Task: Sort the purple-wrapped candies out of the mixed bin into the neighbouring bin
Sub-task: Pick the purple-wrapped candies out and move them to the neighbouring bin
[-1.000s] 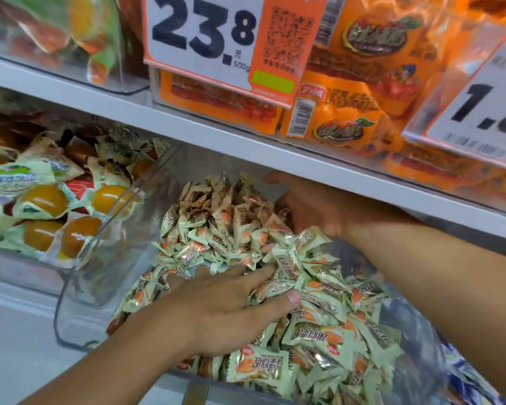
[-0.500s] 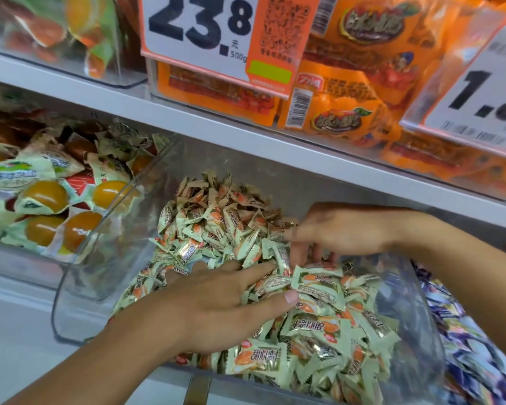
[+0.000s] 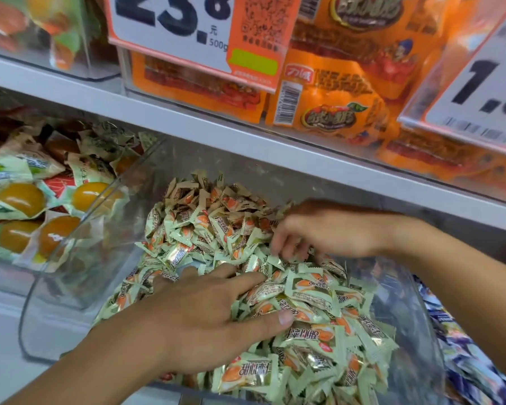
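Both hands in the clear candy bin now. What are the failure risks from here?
1. The pale green wrapped candies are heaped to the clear plastic bin front rim; the left hand pressing on the heap may push some over.
2. No purple wrapper shows on top, so the right hand's digging fingertips could pinch a green one by mistake.
3. The neighbouring bin of blue-purple wrapped candies is largely behind the right forearm, so drops could miss.

a price tag (image 3: 170,27) hangs over orange snack packs (image 3: 327,109) on the upper shelf (image 3: 187,127); left, what look like jelly cups (image 3: 21,200) fill another bin.
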A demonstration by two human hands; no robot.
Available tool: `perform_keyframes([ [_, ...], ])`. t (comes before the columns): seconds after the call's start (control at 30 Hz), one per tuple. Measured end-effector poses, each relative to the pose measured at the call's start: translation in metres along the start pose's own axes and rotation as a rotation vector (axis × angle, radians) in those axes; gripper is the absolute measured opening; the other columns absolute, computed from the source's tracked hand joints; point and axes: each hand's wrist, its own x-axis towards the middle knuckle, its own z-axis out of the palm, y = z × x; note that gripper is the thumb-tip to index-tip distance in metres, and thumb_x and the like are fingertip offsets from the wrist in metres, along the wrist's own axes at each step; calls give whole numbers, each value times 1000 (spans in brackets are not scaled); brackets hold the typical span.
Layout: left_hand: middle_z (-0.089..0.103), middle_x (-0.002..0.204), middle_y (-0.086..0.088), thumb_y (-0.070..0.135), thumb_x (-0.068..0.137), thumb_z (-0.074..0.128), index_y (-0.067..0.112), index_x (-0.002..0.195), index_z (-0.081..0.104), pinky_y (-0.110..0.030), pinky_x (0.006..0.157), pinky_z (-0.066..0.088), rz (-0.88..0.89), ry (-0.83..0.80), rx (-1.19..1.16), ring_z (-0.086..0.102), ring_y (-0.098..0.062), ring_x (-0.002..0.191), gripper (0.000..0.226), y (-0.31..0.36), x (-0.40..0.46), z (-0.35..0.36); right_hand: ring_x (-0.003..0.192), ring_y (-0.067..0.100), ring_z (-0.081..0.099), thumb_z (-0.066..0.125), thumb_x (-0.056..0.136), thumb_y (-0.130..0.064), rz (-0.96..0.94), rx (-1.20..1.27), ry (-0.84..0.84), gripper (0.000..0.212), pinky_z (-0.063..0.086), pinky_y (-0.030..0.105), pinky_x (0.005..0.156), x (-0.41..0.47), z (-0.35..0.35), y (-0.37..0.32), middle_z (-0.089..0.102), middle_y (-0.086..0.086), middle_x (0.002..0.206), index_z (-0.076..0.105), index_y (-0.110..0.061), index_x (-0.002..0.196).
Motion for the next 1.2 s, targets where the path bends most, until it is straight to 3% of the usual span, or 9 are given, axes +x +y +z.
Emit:
perform_keyframes([
  [0.07, -5, 163, 24, 101, 60, 14, 69, 142, -3, -60, 119, -1, -35, -58, 26, 1, -24, 153, 90, -4, 4, 1, 108, 5, 63, 28, 107, -38, -7, -63, -177, 43, 53, 34, 91, 3, 8, 1, 64, -12, 130, 63, -29, 129],
  [0.13, -1, 162, 25, 104, 55, 11, 68, 142, -2, -65, 118, 3, -34, -57, 32, 6, -23, 152, 95, -7, 7, 2, 92, -10, 61, 19, 107, -49, 44, -20, -298, 52, 50, 26, 84, 6, 12, -2, 57, -16, 140, 56, -31, 138],
  [0.27, 3, 161, 28, 107, 50, 10, 65, 144, 1, -62, 118, 10, -15, -60, 27, 8, -21, 151, 103, -11, 8, 6, 99, 9, 61, 12, 106, -51, 119, -46, -248, 59, 49, 29, 91, 15, 3, -8, 64, -4, 118, 58, -22, 129],
  [0.37, 0, 160, 29, 105, 53, 13, 65, 145, 1, -63, 119, 4, -26, -79, 42, 2, -22, 152, 100, -12, 5, 4, 130, 9, 43, 5, 103, -58, 168, -81, -204, 67, 27, 33, 114, 16, -6, 3, 48, -9, 144, 40, -25, 151],
  [0.53, -5, 162, 27, 106, 51, 13, 70, 140, -5, -67, 117, -1, -18, -101, 58, 0, -24, 153, 99, -11, 3, 2, 97, 3, 54, 11, 98, -64, 117, 111, 44, 70, 39, 13, 75, 3, -14, 15, 51, -17, 137, 58, -29, 135],
  [0.67, -6, 161, 27, 103, 54, 15, 68, 141, -7, -63, 117, -1, -33, -113, 75, -3, -23, 152, 97, -7, 1, 0, 103, 18, 66, 12, 79, -81, 150, 25, -237, 92, 54, 36, 93, -12, -6, 9, 66, -8, 129, 50, -27, 143],
  [0.77, -6, 160, 30, 102, 54, 14, 69, 142, -7, -62, 118, 0, -37, -112, 82, -2, -22, 152, 96, -5, 1, 0, 133, 27, 50, 4, 81, -83, 238, -91, -389, 87, 45, 52, 106, -3, 1, 4, 46, -14, 151, 13, -41, 157],
  [1.0, 3, 156, 39, 109, 49, 8, 68, 142, -2, -61, 118, 13, 17, -35, 53, 12, -19, 149, 102, -12, 5, 5, 151, 9, 12, -9, 89, -73, 162, 68, -231, 78, 8, 40, 119, 9, -3, 23, 26, -17, 160, 12, -41, 157],
  [1.2, -2, 160, 32, 104, 54, 14, 69, 142, -3, -61, 120, 5, -10, -70, 39, 1, -19, 152, 96, -6, 3, 3, 127, 38, 54, 2, 71, -87, 152, 416, -31, 108, 47, 55, 102, 11, -15, 37, 48, -3, 151, 49, -25, 146],
])
